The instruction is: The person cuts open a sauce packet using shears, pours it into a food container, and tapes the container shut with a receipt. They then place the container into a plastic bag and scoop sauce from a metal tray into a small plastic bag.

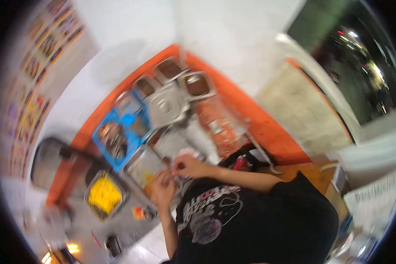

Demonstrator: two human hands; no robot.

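Observation:
The two hands work close together over the trays at the centre. My left hand [163,190], its forearm coming up from below, has its fingers bent and pressed together. Just above and right of it is my right hand [190,167], also with curled fingers. Something small seems to be between them, but blur hides what it is. Beside my left hand lies a metal tray [146,169] with some yellow stuff in it. A pale pinkish item [188,153] shows just beyond my right hand.
Lidded metal containers [165,105], sauce containers [197,83] and a blue tray [114,141] stand toward the orange-edged wall. An orange-red bag [218,127] lies to the right. A pan of yellow food [104,194] sits left, near a dark griddle or pan [50,160].

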